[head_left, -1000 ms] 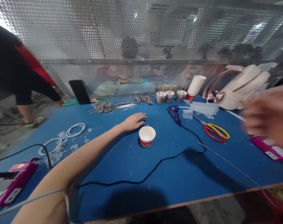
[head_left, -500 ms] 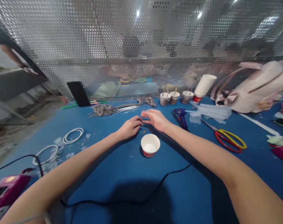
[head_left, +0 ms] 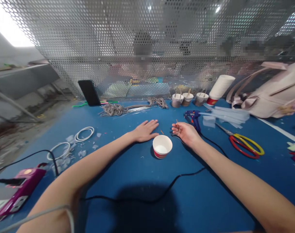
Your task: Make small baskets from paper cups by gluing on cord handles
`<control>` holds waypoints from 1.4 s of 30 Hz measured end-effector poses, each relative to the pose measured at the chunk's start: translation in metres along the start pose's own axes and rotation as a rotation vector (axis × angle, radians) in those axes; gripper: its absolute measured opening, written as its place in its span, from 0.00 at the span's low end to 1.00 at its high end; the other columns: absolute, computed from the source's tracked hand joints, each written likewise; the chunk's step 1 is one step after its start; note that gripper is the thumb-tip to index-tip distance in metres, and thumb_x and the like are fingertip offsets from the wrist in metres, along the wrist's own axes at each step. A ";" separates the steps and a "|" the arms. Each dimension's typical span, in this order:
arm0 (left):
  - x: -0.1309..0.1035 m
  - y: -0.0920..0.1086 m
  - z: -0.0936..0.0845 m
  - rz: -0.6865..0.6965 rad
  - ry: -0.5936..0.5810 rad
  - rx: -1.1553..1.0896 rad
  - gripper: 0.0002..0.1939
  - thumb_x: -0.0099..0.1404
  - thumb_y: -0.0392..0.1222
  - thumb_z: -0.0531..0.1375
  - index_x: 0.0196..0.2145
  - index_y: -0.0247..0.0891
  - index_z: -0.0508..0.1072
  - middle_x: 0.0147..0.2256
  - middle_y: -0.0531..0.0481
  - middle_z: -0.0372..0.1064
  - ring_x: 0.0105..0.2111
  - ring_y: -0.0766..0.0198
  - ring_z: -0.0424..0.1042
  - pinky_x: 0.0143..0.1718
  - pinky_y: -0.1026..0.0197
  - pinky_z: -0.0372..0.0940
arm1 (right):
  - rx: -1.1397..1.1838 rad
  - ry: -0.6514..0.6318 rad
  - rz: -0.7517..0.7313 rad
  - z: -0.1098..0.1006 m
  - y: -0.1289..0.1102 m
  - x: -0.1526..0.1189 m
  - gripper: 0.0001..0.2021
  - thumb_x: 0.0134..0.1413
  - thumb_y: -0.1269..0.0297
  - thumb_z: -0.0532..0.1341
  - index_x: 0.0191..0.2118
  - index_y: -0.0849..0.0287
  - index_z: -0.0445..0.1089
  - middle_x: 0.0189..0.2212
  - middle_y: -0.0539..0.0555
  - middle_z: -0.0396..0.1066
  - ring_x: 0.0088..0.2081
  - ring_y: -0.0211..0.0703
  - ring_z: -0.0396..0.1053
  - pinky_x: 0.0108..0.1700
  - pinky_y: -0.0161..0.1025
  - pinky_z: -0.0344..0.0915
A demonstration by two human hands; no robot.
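Note:
My left hand lies palm down on the blue table, fingers spread, its thumb close to the rim of a paper cup. That white cup with a red base stands upright between my hands and looks empty inside. Right of it, my right hand rests on its side with curled fingers. A thin brown stick pokes up at its fingertips; most of it is hidden. Behind the cup lies another small brown piece. The blue glue gun lies just beyond my right hand.
Scissors and translucent strips lie to the right. Along the back stand stacked cups, cups with sticks, grey cord and a phone. White rings and a magenta power strip are left. A black cable crosses the front.
My hands have moved apart from behind the cup. The left now lies flat, and the right has shifted right and turned its palm more upward. The view has shifted slightly left.

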State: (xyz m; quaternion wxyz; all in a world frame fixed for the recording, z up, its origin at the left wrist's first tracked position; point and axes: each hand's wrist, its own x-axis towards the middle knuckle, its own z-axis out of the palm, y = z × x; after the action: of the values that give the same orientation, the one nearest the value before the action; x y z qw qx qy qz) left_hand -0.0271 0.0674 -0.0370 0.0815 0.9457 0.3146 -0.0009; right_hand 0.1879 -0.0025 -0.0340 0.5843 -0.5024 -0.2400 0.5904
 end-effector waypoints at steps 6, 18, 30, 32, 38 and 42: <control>-0.110 -0.031 -0.006 -0.494 0.035 0.101 0.40 0.66 0.61 0.40 0.62 0.24 0.53 0.64 0.28 0.44 0.64 0.43 0.46 0.60 0.41 0.47 | -0.030 -0.036 0.069 0.003 -0.001 -0.003 0.13 0.61 0.61 0.58 0.49 0.61 0.66 0.45 0.56 0.69 0.41 0.42 0.70 0.40 0.44 0.70; -0.112 0.048 -0.010 -0.241 0.050 0.089 0.29 0.69 0.53 0.43 0.62 0.35 0.56 0.65 0.40 0.46 0.65 0.53 0.45 0.63 0.48 0.44 | 0.007 -0.020 0.034 0.010 -0.018 -0.050 0.10 0.51 0.78 0.56 0.23 0.60 0.67 0.22 0.51 0.73 0.20 0.32 0.66 0.22 0.30 0.66; -0.159 0.021 -0.018 -0.576 0.034 0.261 0.34 0.68 0.54 0.44 0.62 0.26 0.54 0.66 0.33 0.41 0.66 0.46 0.39 0.63 0.45 0.42 | -0.026 -0.016 0.047 -0.024 -0.019 -0.077 0.08 0.47 0.76 0.59 0.22 0.60 0.68 0.22 0.51 0.71 0.20 0.32 0.65 0.21 0.30 0.65; -0.154 0.045 -0.012 -0.237 -0.083 0.146 0.32 0.68 0.56 0.44 0.64 0.37 0.52 0.66 0.43 0.42 0.66 0.54 0.39 0.64 0.50 0.41 | -0.029 -0.030 0.044 -0.023 -0.018 -0.077 0.07 0.47 0.75 0.59 0.21 0.60 0.68 0.22 0.51 0.71 0.20 0.32 0.65 0.21 0.30 0.64; -0.160 0.029 -0.006 -0.353 -0.103 0.155 0.33 0.68 0.56 0.42 0.63 0.34 0.53 0.65 0.39 0.45 0.65 0.51 0.47 0.63 0.46 0.43 | -0.049 -0.060 0.034 -0.027 -0.018 -0.082 0.06 0.45 0.74 0.59 0.22 0.60 0.67 0.22 0.50 0.70 0.20 0.32 0.64 0.23 0.31 0.64; -0.182 -0.012 -0.023 -0.617 0.100 0.354 0.29 0.66 0.56 0.45 0.50 0.31 0.70 0.60 0.33 0.58 0.62 0.39 0.52 0.58 0.41 0.53 | -0.083 -0.087 0.024 -0.026 -0.016 -0.082 0.04 0.43 0.71 0.61 0.23 0.60 0.66 0.22 0.50 0.69 0.19 0.31 0.61 0.18 0.29 0.56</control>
State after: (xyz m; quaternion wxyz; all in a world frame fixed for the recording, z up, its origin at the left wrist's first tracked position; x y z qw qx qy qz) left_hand -0.1816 -0.0276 -0.0061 -0.1031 0.8044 0.5841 -0.0338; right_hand 0.2023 -0.0836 -0.0037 0.5450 -0.5027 -0.2833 0.6083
